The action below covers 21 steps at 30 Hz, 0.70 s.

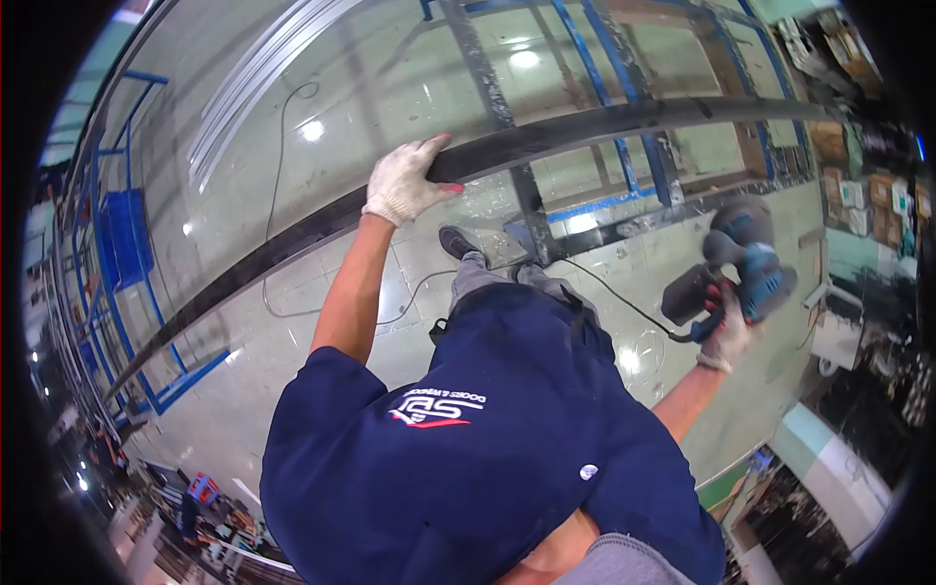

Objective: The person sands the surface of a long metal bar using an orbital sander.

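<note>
My left hand (pixel 405 182), in a white glove with red fingertips, grips a long dark bar (pixel 575 132), its thumb on the near side and fingers over the top. The bar runs across the view from lower left to upper right. Off to the right, my right hand (pixel 729 341), gloved the same way, is closed around a blue-green power sander (pixel 763 278). A black dust box (pixel 688 294) sticks out of the sander's left side. The sander is held apart from the bar, its round pad turned away from me. A black cord (pixel 624 300) trails from it toward my feet.
A blue and black metal frame (pixel 668 175) stands under the bar at right. At left is a blue rack (pixel 127 239). Silver profiles (pixel 249 88) lie on the tiled floor beyond. Cables cross the floor by my shoes (pixel 456 244). Boxes (pixel 882 200) are stacked far right.
</note>
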### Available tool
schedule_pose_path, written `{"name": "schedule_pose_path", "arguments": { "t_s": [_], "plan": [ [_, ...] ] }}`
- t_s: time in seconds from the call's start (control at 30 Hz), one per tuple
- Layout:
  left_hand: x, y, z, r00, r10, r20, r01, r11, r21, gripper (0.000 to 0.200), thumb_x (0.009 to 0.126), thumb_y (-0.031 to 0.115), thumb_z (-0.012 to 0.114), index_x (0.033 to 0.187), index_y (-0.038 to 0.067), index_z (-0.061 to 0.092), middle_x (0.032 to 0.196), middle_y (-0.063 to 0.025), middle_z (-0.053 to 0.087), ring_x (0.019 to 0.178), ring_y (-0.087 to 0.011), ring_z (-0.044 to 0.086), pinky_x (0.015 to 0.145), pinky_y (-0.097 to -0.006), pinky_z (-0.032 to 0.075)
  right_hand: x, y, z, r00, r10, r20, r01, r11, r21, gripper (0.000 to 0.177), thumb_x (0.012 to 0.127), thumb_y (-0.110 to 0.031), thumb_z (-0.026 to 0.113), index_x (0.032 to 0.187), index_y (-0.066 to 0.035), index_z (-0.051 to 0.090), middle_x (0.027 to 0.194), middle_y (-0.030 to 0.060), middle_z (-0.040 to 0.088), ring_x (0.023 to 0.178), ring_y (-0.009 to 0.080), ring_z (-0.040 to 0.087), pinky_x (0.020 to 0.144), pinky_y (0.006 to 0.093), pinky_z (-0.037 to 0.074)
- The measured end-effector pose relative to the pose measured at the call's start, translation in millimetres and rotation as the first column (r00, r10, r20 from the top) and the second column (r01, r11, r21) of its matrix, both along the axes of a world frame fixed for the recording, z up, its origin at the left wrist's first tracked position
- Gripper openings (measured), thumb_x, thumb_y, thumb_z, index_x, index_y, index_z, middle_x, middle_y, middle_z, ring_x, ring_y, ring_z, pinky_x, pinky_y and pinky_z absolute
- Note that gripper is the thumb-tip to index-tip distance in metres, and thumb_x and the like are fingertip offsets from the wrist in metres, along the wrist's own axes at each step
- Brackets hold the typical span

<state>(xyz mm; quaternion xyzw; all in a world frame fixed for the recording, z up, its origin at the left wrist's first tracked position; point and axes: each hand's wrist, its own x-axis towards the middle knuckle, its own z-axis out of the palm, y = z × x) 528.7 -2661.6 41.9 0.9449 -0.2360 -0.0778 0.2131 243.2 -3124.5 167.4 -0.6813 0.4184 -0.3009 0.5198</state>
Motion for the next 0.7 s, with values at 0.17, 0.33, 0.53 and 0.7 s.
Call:
{"name": "schedule_pose_path", "arguments": {
  "t_s": [0.17, 0.33, 0.53, 0.7],
  "plan": [
    [-19, -2, 5, 0.968, 0.015, 0.25, -0.014, 1.0, -0.006, 0.09, 0.075, 0.044, 0.102, 0.153, 0.013, 0.068, 0.158, -0.0166, 0.067, 0.148, -0.039, 0.062, 0.13, -0.0545, 0.045, -43, -38, -21, 0.962, -0.006, 0.272, -0.06, 0.97, 0.235, 0.039, 0.1, -0.011, 0.084, 0.129, 0.01, 0.07, 0.114, 0.023, 0.081, 0.092, 0.0256, 0.082, 0.072, 0.0325, 0.064],
    [-97, -5, 26, 0.85, 0.283, 0.445, -0.264, 0.959, -0.106, 0.084, 0.082, 0.035, 0.098, 0.156, 0.015, 0.064, 0.166, -0.0223, 0.058, 0.151, -0.0453, 0.058, 0.128, -0.0588, 0.046, -74, -98, -85, 0.881, 0.019, 0.473, -0.334, 0.733, 0.593, 0.037, 0.105, -0.024, 0.077, 0.126, 0.004, 0.065, 0.107, 0.0115, 0.066, 0.09, 0.0214, 0.065, 0.08, 0.0339, 0.056],
    [-319, -20, -26, 0.624, 0.775, 0.102, -0.776, 0.63, -0.038, 0.08, 0.093, 0.044, 0.09, 0.161, 0.014, 0.061, 0.168, -0.0235, 0.057, 0.146, -0.0471, 0.061, 0.12, -0.0536, 0.054, -72, -158, -153, 0.751, 0.162, 0.64, -0.654, 0.314, 0.688, 0.025, 0.108, -0.021, 0.074, 0.12, -0.004, 0.06, 0.103, 0.0085, 0.061, 0.086, 0.0204, 0.061, 0.069, 0.0342, 0.056],
    [-723, -65, -169, -0.31, 0.741, -0.596, -0.734, 0.212, 0.646, 0.074, 0.099, 0.064, 0.074, 0.15, 0.011, 0.076, 0.153, -0.0205, 0.074, 0.144, -0.0386, 0.069, 0.12, -0.0501, 0.053, -36, -188, -162, 0.609, 0.266, 0.748, -0.778, 0.017, 0.628, 0.032, 0.108, -0.017, 0.072, 0.131, -0.004, 0.055, 0.103, 0.0058, 0.056, 0.086, 0.0184, 0.053, 0.071, 0.0338, 0.054]
  ]
}}
